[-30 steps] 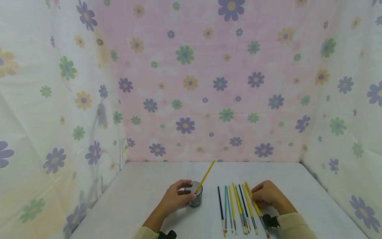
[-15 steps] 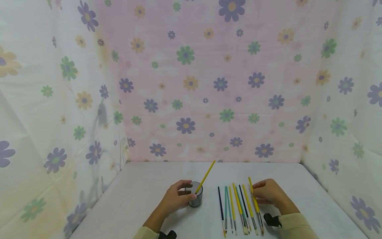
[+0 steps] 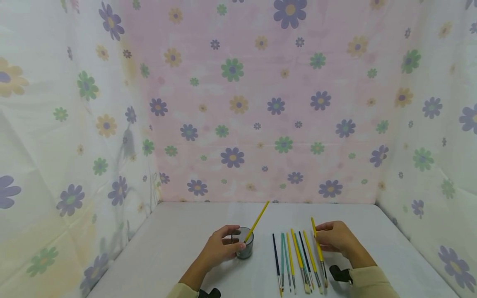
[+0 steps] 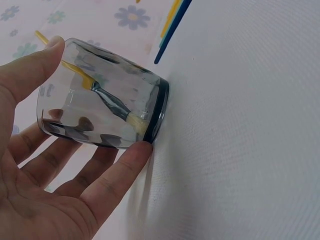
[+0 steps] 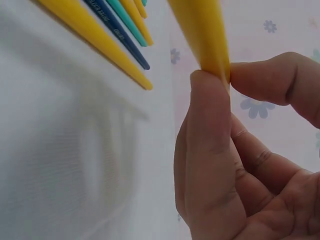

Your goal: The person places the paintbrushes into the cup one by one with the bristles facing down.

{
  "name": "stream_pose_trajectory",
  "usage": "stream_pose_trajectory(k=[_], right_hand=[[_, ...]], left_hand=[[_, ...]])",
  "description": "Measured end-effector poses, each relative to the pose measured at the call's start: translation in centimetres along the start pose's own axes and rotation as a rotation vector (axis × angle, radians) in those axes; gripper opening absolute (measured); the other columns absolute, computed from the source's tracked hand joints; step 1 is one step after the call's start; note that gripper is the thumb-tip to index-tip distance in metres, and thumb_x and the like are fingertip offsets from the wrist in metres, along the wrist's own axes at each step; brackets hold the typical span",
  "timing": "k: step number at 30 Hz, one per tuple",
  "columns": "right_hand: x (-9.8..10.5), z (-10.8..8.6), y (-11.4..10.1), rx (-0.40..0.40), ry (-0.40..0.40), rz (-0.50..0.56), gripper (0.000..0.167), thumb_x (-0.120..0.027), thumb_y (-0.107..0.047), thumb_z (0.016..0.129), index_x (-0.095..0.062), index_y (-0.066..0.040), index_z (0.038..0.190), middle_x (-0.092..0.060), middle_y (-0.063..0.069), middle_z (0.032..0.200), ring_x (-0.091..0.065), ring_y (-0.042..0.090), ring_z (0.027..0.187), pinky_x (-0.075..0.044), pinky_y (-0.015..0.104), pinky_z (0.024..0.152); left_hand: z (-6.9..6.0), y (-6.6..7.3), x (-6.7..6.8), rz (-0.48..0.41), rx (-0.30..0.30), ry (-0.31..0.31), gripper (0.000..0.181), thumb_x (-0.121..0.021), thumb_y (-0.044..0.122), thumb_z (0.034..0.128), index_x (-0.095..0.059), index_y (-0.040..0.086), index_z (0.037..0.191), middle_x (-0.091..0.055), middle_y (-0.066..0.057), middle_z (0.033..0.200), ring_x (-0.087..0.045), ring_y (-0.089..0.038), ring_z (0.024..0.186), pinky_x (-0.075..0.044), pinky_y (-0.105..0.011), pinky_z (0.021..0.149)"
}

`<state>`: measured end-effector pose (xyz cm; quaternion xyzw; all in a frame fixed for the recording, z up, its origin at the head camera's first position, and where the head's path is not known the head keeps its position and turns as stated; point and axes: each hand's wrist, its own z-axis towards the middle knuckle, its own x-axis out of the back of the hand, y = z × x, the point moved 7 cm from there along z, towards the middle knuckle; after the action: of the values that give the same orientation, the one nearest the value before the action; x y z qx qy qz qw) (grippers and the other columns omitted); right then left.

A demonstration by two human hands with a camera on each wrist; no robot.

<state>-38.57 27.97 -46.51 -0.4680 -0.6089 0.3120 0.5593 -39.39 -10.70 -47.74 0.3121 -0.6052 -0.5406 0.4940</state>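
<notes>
A clear grey glass (image 3: 244,248) stands on the table with one yellow-handled brush (image 3: 259,217) leaning inside it, bristles down. My left hand (image 3: 222,247) grips the glass, its thumb near the rim and fingers round the far side in the left wrist view (image 4: 55,175). My right hand (image 3: 337,239) pinches a thick yellow brush (image 3: 319,250) between thumb and fingers, at the right end of the brush row. In the right wrist view, that brush's yellow handle (image 5: 205,35) is between the fingertips, above the table surface.
Several brushes with dark blue (image 3: 275,256), teal (image 3: 286,258) and yellow (image 3: 290,256) handles lie side by side on the white table (image 3: 179,219), between the glass and my right hand. Flowered cloth (image 3: 261,82) hangs behind and at both sides.
The thick yellow brush in my right hand has risen from the row and shifted slightly away from me, now standing a little steeper. My left hand and the glass have stayed put.
</notes>
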Motion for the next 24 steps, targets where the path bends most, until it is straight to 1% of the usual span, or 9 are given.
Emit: stream_pose_trajectory(k=[5, 8, 10, 14, 18, 22, 24], right_hand=[[0.0, -0.1, -0.5, 0.038, -0.005, 0.028, 0.046, -0.075, -0.009, 0.086, -0.064, 0.006, 0.128, -0.072, 0.019, 0.115, -0.072, 0.023, 0.090, -0.064, 0.041, 0.076], [0.2, -0.3, -0.9, 0.042, 0.006, 0.030, 0.048, -0.076, -0.011, 0.085, -0.064, 0.005, 0.129, -0.072, 0.020, 0.116, -0.072, 0.023, 0.091, -0.064, 0.042, 0.077], [0.4, -0.5, -1.3, 0.055, 0.011, 0.026, 0.050, -0.077, -0.012, 0.086, -0.063, 0.005, 0.131, -0.072, 0.020, 0.118, -0.072, 0.024, 0.094, -0.064, 0.042, 0.078], [0.6, -0.8, -2.0, 0.090, 0.009, 0.051, 0.051, -0.077, -0.013, 0.087, -0.062, 0.005, 0.133, -0.071, 0.020, 0.120, -0.072, 0.023, 0.096, -0.064, 0.042, 0.079], [0.7, -0.9, -3.0, 0.145, -0.005, 0.074, 0.051, -0.075, -0.011, 0.089, -0.060, 0.006, 0.135, -0.070, 0.022, 0.121, -0.072, 0.023, 0.095, -0.064, 0.043, 0.080], [0.8, -1.1, -4.2, 0.172, -0.011, 0.099, 0.052, -0.074, -0.010, 0.090, -0.058, 0.006, 0.137, -0.069, 0.024, 0.121, -0.073, 0.024, 0.095, -0.064, 0.043, 0.080], [0.8, -1.2, -4.9, 0.181, -0.007, 0.108, 0.054, -0.074, -0.010, 0.090, -0.057, 0.005, 0.138, -0.069, 0.023, 0.120, -0.073, 0.025, 0.094, -0.064, 0.043, 0.080]], left_hand=[[0.0, 0.0, 0.0, 0.009, 0.000, 0.003, 0.071, -0.085, 0.032, 0.0874, -0.054, 0.012, 0.148, -0.055, -0.017, 0.150, -0.059, -0.041, 0.131, -0.064, -0.044, 0.082], [0.0, -0.1, -0.1, 0.010, 0.006, 0.003, 0.070, -0.085, 0.031, 0.0876, -0.054, 0.012, 0.148, -0.055, -0.016, 0.149, -0.060, -0.040, 0.131, -0.064, -0.044, 0.082], [0.0, -0.1, -0.1, 0.008, 0.010, 0.003, 0.070, -0.085, 0.030, 0.0876, -0.054, 0.013, 0.148, -0.055, -0.016, 0.149, -0.060, -0.040, 0.131, -0.064, -0.044, 0.082], [0.1, -0.1, -0.3, 0.009, 0.011, 0.000, 0.070, -0.084, 0.030, 0.0879, -0.053, 0.012, 0.148, -0.055, -0.016, 0.149, -0.060, -0.040, 0.131, -0.064, -0.044, 0.082], [0.1, -0.2, -0.3, 0.007, 0.011, -0.001, 0.070, -0.084, 0.031, 0.0881, -0.053, 0.012, 0.148, -0.055, -0.016, 0.149, -0.059, -0.040, 0.131, -0.064, -0.044, 0.082], [0.1, -0.3, -0.2, 0.007, 0.013, 0.005, 0.072, -0.085, 0.032, 0.0870, -0.053, 0.013, 0.148, -0.055, -0.015, 0.150, -0.060, -0.038, 0.131, -0.064, -0.043, 0.082], [0.0, -0.2, -0.2, 0.006, 0.014, 0.007, 0.073, -0.086, 0.033, 0.0864, -0.053, 0.013, 0.148, -0.055, -0.015, 0.150, -0.060, -0.038, 0.131, -0.064, -0.043, 0.082]])
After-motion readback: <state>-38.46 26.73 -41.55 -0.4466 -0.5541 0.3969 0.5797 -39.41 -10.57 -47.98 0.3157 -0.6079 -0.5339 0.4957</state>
